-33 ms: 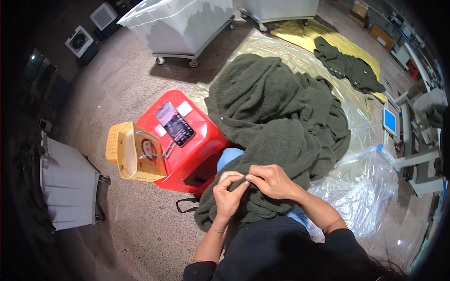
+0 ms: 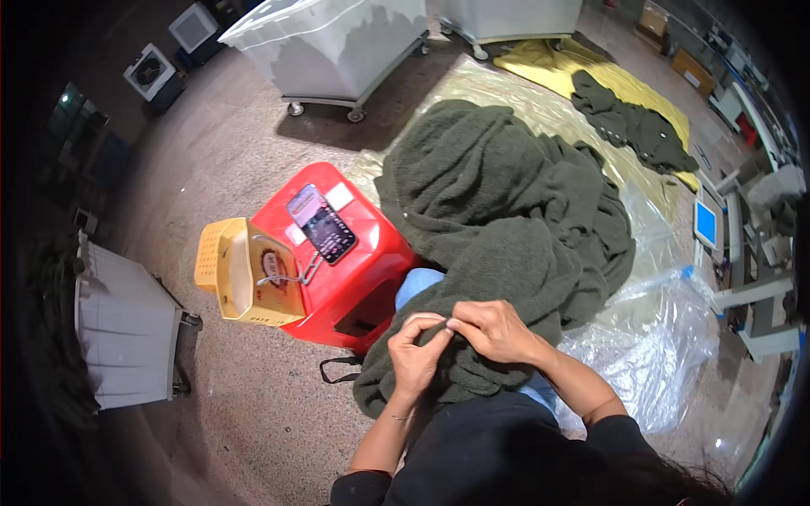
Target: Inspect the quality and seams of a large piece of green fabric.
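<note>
A large heap of dark green fleecy fabric (image 2: 506, 219) lies across my lap and spreads over the floor ahead. My left hand (image 2: 416, 354) is closed in a pinch on a fold of it. Close against it, fingertips nearly meeting, my right hand (image 2: 494, 331) pinches the same bit of fabric. Whether something small sits between the fingertips is too hidden to tell. Left of the heap stands a red plastic stool (image 2: 354, 287) with a phone (image 2: 322, 224) on top and a small metal tool with a cord (image 2: 310, 268) beside it.
A yellow plastic basket (image 2: 253, 287) leans by the stool's left side. Wheeled grey bins stand at the far side (image 2: 337, 59) and at the left (image 2: 126, 329). Clear plastic sheeting (image 2: 641, 363) lies to the right; a dark green garment (image 2: 629, 122) rests on yellow sheeting at the far right.
The whole view has shifted very slightly. Both hands keep their pinch on the fabric at the same place.
</note>
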The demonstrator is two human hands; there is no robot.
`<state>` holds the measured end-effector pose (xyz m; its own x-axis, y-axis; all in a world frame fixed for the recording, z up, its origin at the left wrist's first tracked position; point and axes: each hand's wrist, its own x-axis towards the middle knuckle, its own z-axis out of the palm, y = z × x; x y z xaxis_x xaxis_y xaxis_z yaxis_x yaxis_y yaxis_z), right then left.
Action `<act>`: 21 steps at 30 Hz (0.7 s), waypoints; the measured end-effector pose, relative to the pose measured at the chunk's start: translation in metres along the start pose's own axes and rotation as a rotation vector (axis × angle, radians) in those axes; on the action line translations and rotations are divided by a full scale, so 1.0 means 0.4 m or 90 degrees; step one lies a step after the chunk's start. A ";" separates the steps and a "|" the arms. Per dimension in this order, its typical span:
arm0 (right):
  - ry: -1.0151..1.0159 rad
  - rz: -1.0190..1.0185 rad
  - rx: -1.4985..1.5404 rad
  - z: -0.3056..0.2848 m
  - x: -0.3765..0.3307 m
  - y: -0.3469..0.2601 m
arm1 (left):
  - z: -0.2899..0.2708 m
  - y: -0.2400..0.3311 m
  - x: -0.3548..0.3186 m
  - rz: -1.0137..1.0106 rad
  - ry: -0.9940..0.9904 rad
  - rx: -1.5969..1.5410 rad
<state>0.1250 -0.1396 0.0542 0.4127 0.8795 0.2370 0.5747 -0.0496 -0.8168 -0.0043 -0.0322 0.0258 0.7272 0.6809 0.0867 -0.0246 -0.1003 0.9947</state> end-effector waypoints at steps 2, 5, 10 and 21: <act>0.014 -0.079 -0.058 0.008 0.002 -0.008 | 0.014 -0.004 -0.012 -0.020 0.058 -0.022; 0.048 -0.099 -0.021 0.008 -0.001 -0.014 | 0.036 -0.016 -0.010 -0.064 0.116 -0.086; -0.066 -0.096 -0.063 -0.057 -0.042 0.004 | -0.011 -0.017 0.034 -0.179 0.140 -0.414; 0.148 0.116 -0.049 -0.191 -0.124 0.091 | -0.105 0.044 0.008 -0.331 -0.048 -0.545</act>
<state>0.1794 -0.2213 0.0530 0.6593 0.7215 0.2115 0.5250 -0.2403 -0.8165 -0.0313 -0.0014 0.0458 0.8290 0.4408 -0.3442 -0.1544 0.7719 0.6167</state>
